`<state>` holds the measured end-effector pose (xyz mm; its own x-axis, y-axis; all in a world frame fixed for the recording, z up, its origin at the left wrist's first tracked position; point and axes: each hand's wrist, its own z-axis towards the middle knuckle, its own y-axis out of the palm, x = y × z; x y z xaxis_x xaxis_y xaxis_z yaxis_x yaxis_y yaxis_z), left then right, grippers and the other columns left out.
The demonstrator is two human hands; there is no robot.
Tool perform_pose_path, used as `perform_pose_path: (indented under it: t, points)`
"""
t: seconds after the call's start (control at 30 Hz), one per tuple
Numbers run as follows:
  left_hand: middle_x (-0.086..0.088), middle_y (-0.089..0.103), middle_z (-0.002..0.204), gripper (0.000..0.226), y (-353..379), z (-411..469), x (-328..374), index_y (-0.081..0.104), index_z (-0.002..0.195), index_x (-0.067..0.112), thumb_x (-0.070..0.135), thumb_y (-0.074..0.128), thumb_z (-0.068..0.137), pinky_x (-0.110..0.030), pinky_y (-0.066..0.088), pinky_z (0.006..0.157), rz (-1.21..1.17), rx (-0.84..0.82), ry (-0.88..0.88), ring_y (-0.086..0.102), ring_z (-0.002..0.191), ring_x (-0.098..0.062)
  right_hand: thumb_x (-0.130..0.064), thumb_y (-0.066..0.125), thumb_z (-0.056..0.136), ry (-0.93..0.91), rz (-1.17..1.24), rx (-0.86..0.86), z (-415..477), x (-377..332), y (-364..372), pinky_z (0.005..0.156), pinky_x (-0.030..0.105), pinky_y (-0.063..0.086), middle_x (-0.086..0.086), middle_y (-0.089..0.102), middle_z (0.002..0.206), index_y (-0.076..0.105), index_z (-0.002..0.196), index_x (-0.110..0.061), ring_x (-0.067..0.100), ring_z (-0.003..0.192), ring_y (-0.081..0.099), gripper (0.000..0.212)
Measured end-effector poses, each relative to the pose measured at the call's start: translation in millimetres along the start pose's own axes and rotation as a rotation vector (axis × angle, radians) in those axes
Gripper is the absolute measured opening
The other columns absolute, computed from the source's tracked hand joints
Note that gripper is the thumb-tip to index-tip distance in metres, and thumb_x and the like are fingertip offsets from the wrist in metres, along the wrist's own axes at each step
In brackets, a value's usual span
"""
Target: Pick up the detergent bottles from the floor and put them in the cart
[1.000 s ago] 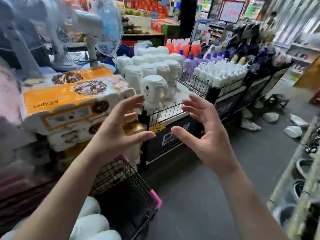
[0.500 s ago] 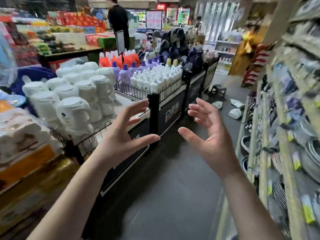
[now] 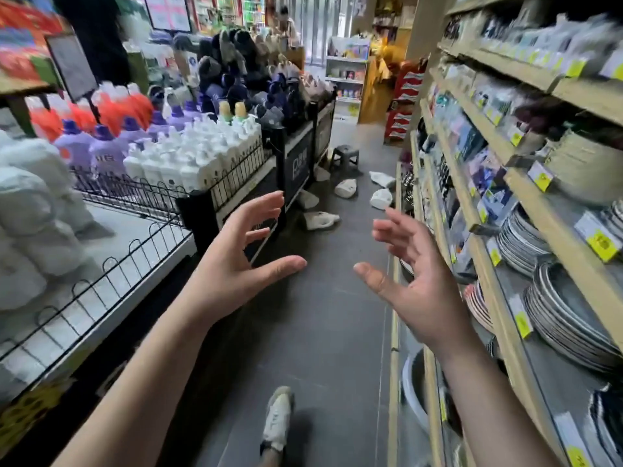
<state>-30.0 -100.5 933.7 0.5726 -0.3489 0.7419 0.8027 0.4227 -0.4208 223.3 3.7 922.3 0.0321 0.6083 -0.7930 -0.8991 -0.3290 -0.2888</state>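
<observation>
- White detergent bottles (image 3: 320,220) lie scattered on the dark grey floor (image 3: 317,335) further down a shop aisle, several tipped on their sides, near a small stool (image 3: 344,156).
- The left hand (image 3: 236,264) and right hand (image 3: 416,281) are raised ahead of the wearer, palms facing each other. The fingers are spread and loosely bent, holding nothing, well apart from the bottles.
- These bottles are all yet to be collected: reaching them, lifting each and carrying it to the cart all seem left to do.
- The cart is out of view, so its contents cannot be told.
- A wire-fenced display table (image 3: 141,239) of upright bottles lines the left; wooden shelves (image 3: 569,251) with stacked plates (image 3: 566,318) line the right.
- One shoe (image 3: 278,419) shows at the bottom edge.
- Blur makes labels unreadable, and the exact number of bottles on the floor is uncertain.
</observation>
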Motion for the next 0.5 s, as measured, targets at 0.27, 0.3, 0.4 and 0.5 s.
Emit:
perform_pose_path:
  t: [0.27,0.3,0.4,0.5]
  points:
    - [0.009,0.053,0.153,0.086,-2.3,191.3,-152.9,0.044,0.156,0.022,0.042,0.085,0.082,-0.040,0.046,0.118,-0.040,-0.031,-0.011,0.049,0.144,-0.005,-0.038,0.085,0.084,0.029,-0.059,-0.054,186.9,124.4,46.8,0.119,0.047,0.043,-0.012,0.062,0.143,0.047,0.150,-0.029,0.015,0.137,0.059,0.077]
    - [0.009,0.053,0.153,0.086,-8.8,220.5,-167.7,0.044,0.156,0.022,0.041,0.084,0.081,-0.037,0.046,0.118,-0.044,-0.035,-0.011,0.049,0.144,-0.005,-0.038,0.084,0.083,0.032,-0.069,-0.054,219.7,136.3,53.5,0.119,0.047,0.043,-0.013,0.062,0.143,0.047,0.150,-0.029,0.014,0.136,0.059,0.078]
    - [0.008,0.055,0.152,0.086,-22.7,302.2,-209.2,0.045,0.155,0.021,0.043,0.083,0.081,-0.033,0.046,0.117,-0.067,-0.029,0.008,0.050,0.144,-0.006,-0.043,0.083,0.082,0.022,-0.110,-0.047,305.7,171.6,73.2,0.119,0.046,0.044,-0.014,0.062,0.142,0.048,0.150,-0.029,0.013,0.135,0.060,0.078]
    - [0.008,0.055,0.152,0.088,-20.6,373.1,-246.0,0.045,0.155,0.022,0.049,0.082,0.080,-0.030,0.046,0.116,-0.078,-0.033,-0.004,0.049,0.143,-0.003,-0.049,0.084,0.084,0.033,-0.099,-0.045,369.1,210.6,88.9,0.118,0.045,0.045,-0.013,0.062,0.141,0.048,0.149,-0.033,0.013,0.135,0.060,0.076]
